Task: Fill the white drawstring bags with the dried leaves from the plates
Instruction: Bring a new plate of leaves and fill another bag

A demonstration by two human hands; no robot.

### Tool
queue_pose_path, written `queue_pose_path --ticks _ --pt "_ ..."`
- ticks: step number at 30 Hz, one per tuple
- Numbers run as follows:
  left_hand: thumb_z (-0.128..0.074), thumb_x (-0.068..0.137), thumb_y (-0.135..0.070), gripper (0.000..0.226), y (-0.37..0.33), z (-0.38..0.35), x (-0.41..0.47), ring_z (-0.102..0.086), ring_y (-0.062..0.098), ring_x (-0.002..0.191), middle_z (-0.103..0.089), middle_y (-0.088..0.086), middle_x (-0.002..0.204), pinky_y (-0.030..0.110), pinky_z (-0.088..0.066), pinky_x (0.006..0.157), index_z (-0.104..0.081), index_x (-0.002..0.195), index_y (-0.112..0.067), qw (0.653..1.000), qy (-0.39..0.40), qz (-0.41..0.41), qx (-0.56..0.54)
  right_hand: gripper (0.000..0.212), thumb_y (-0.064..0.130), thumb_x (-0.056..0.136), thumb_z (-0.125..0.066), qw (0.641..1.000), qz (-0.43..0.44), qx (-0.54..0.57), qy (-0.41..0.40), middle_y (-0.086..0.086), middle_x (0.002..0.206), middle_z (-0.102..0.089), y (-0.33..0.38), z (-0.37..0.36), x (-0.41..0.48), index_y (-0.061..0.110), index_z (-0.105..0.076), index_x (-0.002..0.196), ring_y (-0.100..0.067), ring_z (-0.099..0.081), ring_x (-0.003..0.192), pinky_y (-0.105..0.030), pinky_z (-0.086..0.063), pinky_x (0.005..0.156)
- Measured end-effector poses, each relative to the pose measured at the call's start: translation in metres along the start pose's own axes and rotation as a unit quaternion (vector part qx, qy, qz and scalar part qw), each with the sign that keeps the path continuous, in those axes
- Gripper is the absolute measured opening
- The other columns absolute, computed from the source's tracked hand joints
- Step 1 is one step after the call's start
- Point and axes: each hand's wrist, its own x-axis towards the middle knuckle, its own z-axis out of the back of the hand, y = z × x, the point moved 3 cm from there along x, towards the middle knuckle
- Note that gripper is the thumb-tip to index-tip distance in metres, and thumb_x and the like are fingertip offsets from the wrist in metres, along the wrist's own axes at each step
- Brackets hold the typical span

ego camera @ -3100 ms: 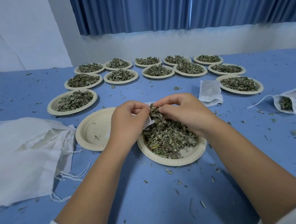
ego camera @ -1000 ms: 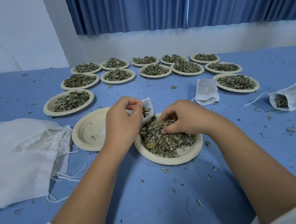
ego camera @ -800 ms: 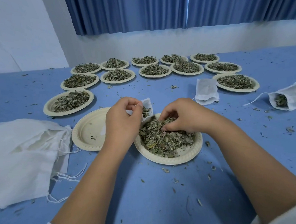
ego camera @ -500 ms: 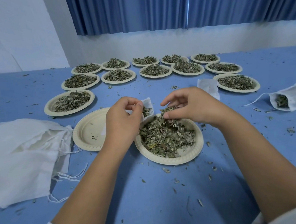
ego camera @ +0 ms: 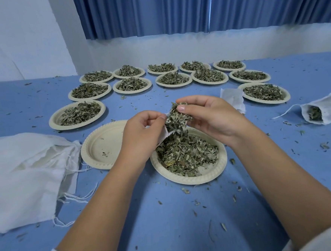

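My left hand (ego camera: 141,133) pinches the bag (ego camera: 162,136) open at its rim; my right hand (ego camera: 213,118) is curled round a clump of leaves (ego camera: 177,118). The clump looks wider than the mouth, so bits may spill to the worktop (ego camera: 167,223). The bag sits just left of my right fingers (ego camera: 181,108), the plate (ego camera: 213,173) below them.

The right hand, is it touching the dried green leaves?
Touching: the head view shows the right hand pinching a clump of dried green leaves.

In the middle of the frame, our right hand (ego camera: 213,118) pinches dried leaves (ego camera: 177,118) over a full plate (ego camera: 219,167). Our left hand (ego camera: 141,134) holds a little white bag (ego camera: 163,135) beside them.
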Motion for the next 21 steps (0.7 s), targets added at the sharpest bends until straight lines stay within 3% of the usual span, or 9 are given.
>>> queue_pose_path --ticks 4,10,15,21 --pt "-0.067 0.089 -0.020 0.010 -0.001 0.000 0.000 -0.042 -0.003 0.043 -0.056 -0.012 0.059 0.011 -0.037 0.046 -0.070 0.080 -0.023 0.999 0.008 0.021 -0.033 0.022 0.010 0.075 -0.080 0.999 -0.021 -0.017 -0.036 0.004 0.080 -0.074 -0.007 0.000 0.002 0.016 -0.072 0.095 -0.005 -0.068 0.071 -0.018 -0.053 0.064" --pt "-0.067 0.089 -0.022 0.007 0.002 0.000 0.001 -0.045 -0.003 0.044 -0.052 -0.019 0.048 0.018 -0.035 0.053 -0.070 0.084 -0.021 0.998 0.003 0.031 -0.050 0.025 0.018 0.069 -0.087 0.982 0.028 -0.161 -0.095 -0.002 0.079 -0.075 -0.008 -0.003 -0.002 0.018 -0.065 0.083 -0.013 -0.068 0.070 -0.027 -0.057 0.066" --pt "-0.067 0.088 -0.022 0.010 0.003 -0.001 0.002 -0.050 -0.003 0.047 -0.058 -0.018 0.052 0.018 -0.038 0.053 -0.069 0.079 -0.023 0.998 -0.010 0.030 -0.053 0.019 0.015 0.070 -0.087 0.964 0.083 -0.234 -0.091 -0.002 0.078 -0.075 -0.006 -0.011 -0.004 0.015 -0.072 0.081 -0.005 -0.066 0.068 -0.016 -0.054 0.067" --pt "-0.068 0.088 -0.023 0.009 0.003 0.000 0.002 -0.054 -0.002 0.049 -0.063 -0.014 0.056 0.019 -0.040 0.053 -0.070 0.080 -0.023 0.997 -0.028 0.028 -0.060 0.014 0.016 0.075 -0.084 0.954 0.093 -0.279 -0.065 0.008 0.076 -0.074 -0.006 -0.014 -0.005 0.017 -0.077 0.087 0.000 -0.065 0.067 -0.013 -0.050 0.066"
